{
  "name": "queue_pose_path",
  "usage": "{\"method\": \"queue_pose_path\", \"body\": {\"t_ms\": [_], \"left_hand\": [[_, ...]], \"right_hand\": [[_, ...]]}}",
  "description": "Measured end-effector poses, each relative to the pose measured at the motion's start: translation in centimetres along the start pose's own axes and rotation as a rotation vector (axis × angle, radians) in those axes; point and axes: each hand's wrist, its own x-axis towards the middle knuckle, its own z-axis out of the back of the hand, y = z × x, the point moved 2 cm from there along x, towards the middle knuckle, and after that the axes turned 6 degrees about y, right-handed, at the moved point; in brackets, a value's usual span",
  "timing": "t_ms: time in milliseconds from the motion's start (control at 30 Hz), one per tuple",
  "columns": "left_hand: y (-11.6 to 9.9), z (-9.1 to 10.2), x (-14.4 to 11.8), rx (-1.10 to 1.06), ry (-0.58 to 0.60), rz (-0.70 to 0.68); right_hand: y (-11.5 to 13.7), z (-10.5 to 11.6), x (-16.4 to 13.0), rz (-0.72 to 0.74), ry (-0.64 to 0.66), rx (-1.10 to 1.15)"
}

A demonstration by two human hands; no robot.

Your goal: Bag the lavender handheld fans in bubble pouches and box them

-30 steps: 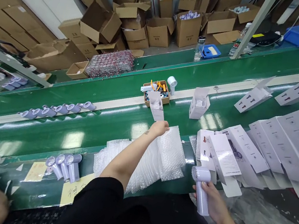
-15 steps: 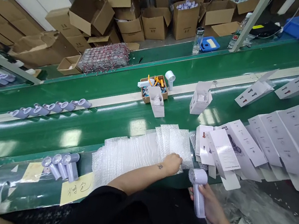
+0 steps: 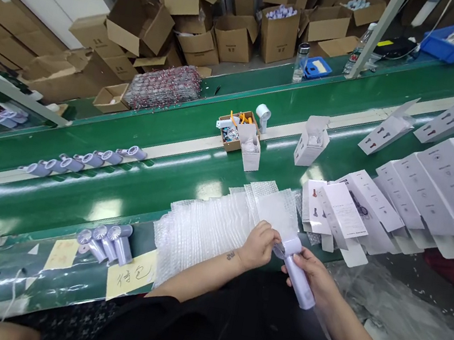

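Note:
My right hand (image 3: 311, 270) grips a lilac hand-held fan (image 3: 296, 271) by its handle, head pointing up-left. My left hand (image 3: 258, 245) pinches the near edge of a bubble-wrap bag (image 3: 278, 212) lying on top of a stack of bubble-wrap bags (image 3: 204, 227), right beside the fan's head. Flat white cartons (image 3: 345, 213) fan out to the right of the bags on the near shelf.
Three more lilac fans (image 3: 106, 238) lie at the left by a yellow note (image 3: 131, 279). On the green belt (image 3: 128, 188) stand two open white boxes (image 3: 251, 152) (image 3: 310, 143), a small parts box (image 3: 231, 130) and a row of fans (image 3: 80, 160). Cardboard boxes pile up behind.
My left hand came back from the open box on the belt to the bag stack and took hold of the top bag. My right hand brought the fan up to its edge.

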Motion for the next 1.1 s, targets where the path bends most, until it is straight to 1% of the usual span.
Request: {"method": "queue_pose_path", "body": {"t_ms": [33, 100, 233, 267, 367, 400, 433, 467, 533, 600, 633, 700, 733, 767, 800, 833, 867, 900, 933, 1000, 1033, 1100], "left_hand": [[-0.3, 0.2, -0.5, 0.047, 0.013, -0.065], [-0.7, 0.4, -1.0, 0.101, 0.053, -0.144], [-1.8, 0.4, -1.1, 0.129, 0.062, -0.159], [-2.2, 0.3, -1.3, 0.136, 0.084, -0.180], [-3.1, -0.1, -2.6, 0.131, 0.240, -0.288], [-3.1, -0.3, -3.0, 0.102, 0.276, -0.271], [-3.0, -0.4, -3.2, 0.052, 0.290, -0.200], [-2.7, -0.5, -3.2, -0.018, 0.285, -0.080], [-2.2, -0.8, -2.7, -0.195, 0.290, 0.213], [-2.2, -1.3, -2.2, -0.365, 0.361, 0.484], [-2.4, -1.5, -2.1, -0.424, 0.402, 0.584], [-3.3, -1.4, -2.4, -0.491, 0.468, 0.701], [-3.9, -1.2, -2.7, -0.508, 0.508, 0.716], [-4.6, -1.0, -3.1, -0.518, 0.564, 0.704], [-5.2, -0.7, -3.3, -0.532, 0.632, 0.679], [-5.7, -0.6, -3.4, -0.557, 0.696, 0.660], [-6.2, -0.5, -3.3, -0.579, 0.733, 0.650], [-6.5, -0.6, -2.8, -0.588, 0.730, 0.658], [-6.7, -0.7, -2.1, -0.587, 0.685, 0.680], [-7.1, -1.2, 0.2, -0.560, 0.546, 0.704], [-7.3, -1.3, 1.5, -0.539, 0.490, 0.688], [-7.8, -1.0, 4.0, -0.499, 0.419, 0.624]], "right_hand": [[-0.2, -0.3, -0.2, -0.001, -0.023, 0.008], [-0.7, -1.0, -0.7, 0.001, -0.068, 0.022], [-1.1, -2.4, -2.2, -0.007, -0.074, 0.018], [-1.1, -2.6, -2.6, -0.001, -0.077, 0.024], [-1.2, -3.2, -3.4, 0.027, -0.159, 0.090], [-1.4, -3.3, -3.5, 0.011, -0.201, 0.122], [-1.8, -3.4, -3.5, -0.018, -0.246, 0.150], [-2.2, -3.4, -3.6, -0.050, -0.293, 0.163], [-2.9, -3.2, -3.8, -0.076, -0.374, 0.076], [-3.3, -2.6, -4.7, -0.038, -0.435, -0.086], [-3.3, -2.2, -5.6, -0.008, -0.450, -0.179], [-2.9, -1.5, -7.9, 0.076, -0.446, -0.442], [-2.4, -1.3, -9.1, 0.116, -0.414, -0.605], [-1.8, -1.3, -10.4, 0.146, -0.353, -0.785], [-1.2, -1.4, -11.5, 0.160, -0.278, -0.945], [-0.6, -1.6, -12.4, 0.154, -0.217, -1.057], [0.1, -1.7, -13.0, 0.138, -0.189, -1.102], [0.9, -1.7, -13.3, 0.122, -0.195, -1.106], [1.7, -1.7, -13.3, 0.108, -0.221, -1.088], [3.1, -1.5, -12.8, 0.088, -0.284, -1.021], [3.8, -1.4, -12.4, 0.085, -0.298, -0.988], [5.2, -1.1, -11.8, 0.101, -0.295, -0.967]]}}
